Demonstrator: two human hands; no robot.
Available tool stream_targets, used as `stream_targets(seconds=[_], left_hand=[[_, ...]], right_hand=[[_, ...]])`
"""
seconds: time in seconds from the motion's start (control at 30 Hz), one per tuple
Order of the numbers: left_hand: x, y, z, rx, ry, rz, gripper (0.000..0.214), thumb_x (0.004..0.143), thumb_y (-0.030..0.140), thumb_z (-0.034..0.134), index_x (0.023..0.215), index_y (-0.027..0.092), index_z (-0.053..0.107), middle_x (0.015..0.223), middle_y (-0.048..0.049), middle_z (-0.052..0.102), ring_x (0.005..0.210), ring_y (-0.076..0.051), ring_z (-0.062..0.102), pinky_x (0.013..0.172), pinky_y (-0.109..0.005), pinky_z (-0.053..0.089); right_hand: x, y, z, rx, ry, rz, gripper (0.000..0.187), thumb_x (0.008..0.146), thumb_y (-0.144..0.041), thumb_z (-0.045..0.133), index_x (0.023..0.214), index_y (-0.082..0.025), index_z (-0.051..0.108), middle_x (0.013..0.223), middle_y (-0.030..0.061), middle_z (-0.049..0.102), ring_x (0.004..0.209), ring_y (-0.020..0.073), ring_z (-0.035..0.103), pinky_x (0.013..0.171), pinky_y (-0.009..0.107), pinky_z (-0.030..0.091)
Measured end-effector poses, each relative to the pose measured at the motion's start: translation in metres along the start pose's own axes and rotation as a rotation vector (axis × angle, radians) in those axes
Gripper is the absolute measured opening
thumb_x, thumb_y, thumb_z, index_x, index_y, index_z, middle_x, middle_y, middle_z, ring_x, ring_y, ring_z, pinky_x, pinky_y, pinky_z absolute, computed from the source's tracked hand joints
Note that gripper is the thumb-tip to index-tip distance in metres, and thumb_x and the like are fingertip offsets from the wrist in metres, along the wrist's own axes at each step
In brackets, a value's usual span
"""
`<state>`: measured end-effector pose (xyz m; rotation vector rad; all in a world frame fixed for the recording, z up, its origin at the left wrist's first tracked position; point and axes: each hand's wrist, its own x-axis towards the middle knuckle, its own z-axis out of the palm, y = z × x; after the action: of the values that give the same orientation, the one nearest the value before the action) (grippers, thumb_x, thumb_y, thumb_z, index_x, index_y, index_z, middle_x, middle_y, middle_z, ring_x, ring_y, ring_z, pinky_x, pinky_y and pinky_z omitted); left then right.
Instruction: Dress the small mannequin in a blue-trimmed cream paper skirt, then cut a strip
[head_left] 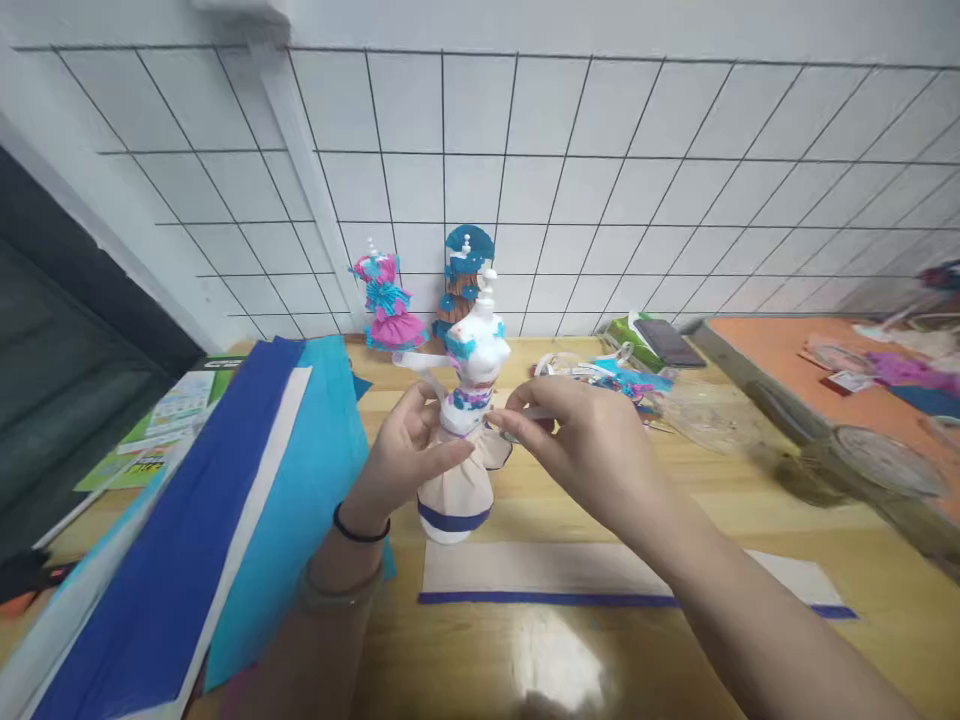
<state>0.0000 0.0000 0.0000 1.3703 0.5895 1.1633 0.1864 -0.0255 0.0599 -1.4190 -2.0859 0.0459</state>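
A small white mannequin doll [474,375] stands on the wooden table [525,660], with teal and purple trim on its bust and a beige paper skirt [454,495] banded in dark blue. My left hand [409,445] curls round the doll's waist from the left, fingers pressing the skirt. My right hand [581,440] comes in from the right, fingers pinched on the skirt's top edge at the waist. A beige paper strip [555,570] with a blue edge lies flat just in front of the doll.
Blue, beige and teal paper sheets [225,540] lie at the left over green booklets [161,420]. Two dressed dolls, pink [386,300] and teal [465,265], stand by the tiled wall. Craft packets [600,375] and a phone [667,342] sit behind; an orange table [825,380] is at right.
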Motion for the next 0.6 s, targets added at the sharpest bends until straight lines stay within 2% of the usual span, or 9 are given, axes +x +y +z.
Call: stream_targets(seconds=[0.23, 0.43, 0.53, 0.6], left_hand=[[-0.003, -0.002, -0.002, 0.039, -0.027, 0.010, 0.047, 0.073, 0.030, 0.073, 0.110, 0.020, 0.047, 0.101, -0.0056, 0.067, 0.093, -0.020, 0.063, 0.080, -0.028, 0.048], [-0.003, 0.000, -0.003, -0.007, -0.135, -0.076, 0.049, 0.073, 0.027, 0.073, 0.113, 0.020, 0.046, 0.109, -0.0082, 0.065, 0.099, -0.022, 0.062, 0.084, -0.031, 0.047], [-0.003, -0.001, -0.003, -0.029, -0.189, -0.127, 0.048, 0.071, 0.028, 0.074, 0.110, 0.019, 0.047, 0.111, -0.0095, 0.064, 0.100, -0.023, 0.062, 0.085, -0.033, 0.048], [-0.002, -0.002, -0.003, -0.006, -0.203, -0.135, 0.049, 0.070, 0.029, 0.075, 0.110, 0.020, 0.049, 0.116, -0.0100, 0.062, 0.105, -0.024, 0.059, 0.089, -0.035, 0.047]], right_hand=[[0.009, 0.005, -0.011, 0.114, -0.181, 0.022, 0.022, 0.084, -0.042, 0.060, 0.076, -0.021, 0.065, 0.065, -0.0012, 0.065, 0.056, 0.0128, 0.054, 0.053, 0.023, 0.031], [0.015, 0.020, -0.017, 0.164, -0.314, -0.094, 0.029, 0.083, -0.046, 0.060, 0.102, -0.024, 0.065, 0.060, -0.0029, 0.062, 0.052, 0.0114, 0.051, 0.050, 0.022, 0.032], [0.017, 0.022, -0.022, 0.119, -0.377, -0.219, 0.025, 0.086, -0.044, 0.056, 0.090, -0.023, 0.070, 0.058, -0.0020, 0.059, 0.051, 0.0106, 0.047, 0.050, 0.022, 0.031], [0.017, 0.023, -0.026, 0.126, -0.416, -0.236, 0.025, 0.087, -0.042, 0.055, 0.085, -0.023, 0.071, 0.059, -0.0012, 0.059, 0.052, 0.0102, 0.046, 0.050, 0.022, 0.031]])
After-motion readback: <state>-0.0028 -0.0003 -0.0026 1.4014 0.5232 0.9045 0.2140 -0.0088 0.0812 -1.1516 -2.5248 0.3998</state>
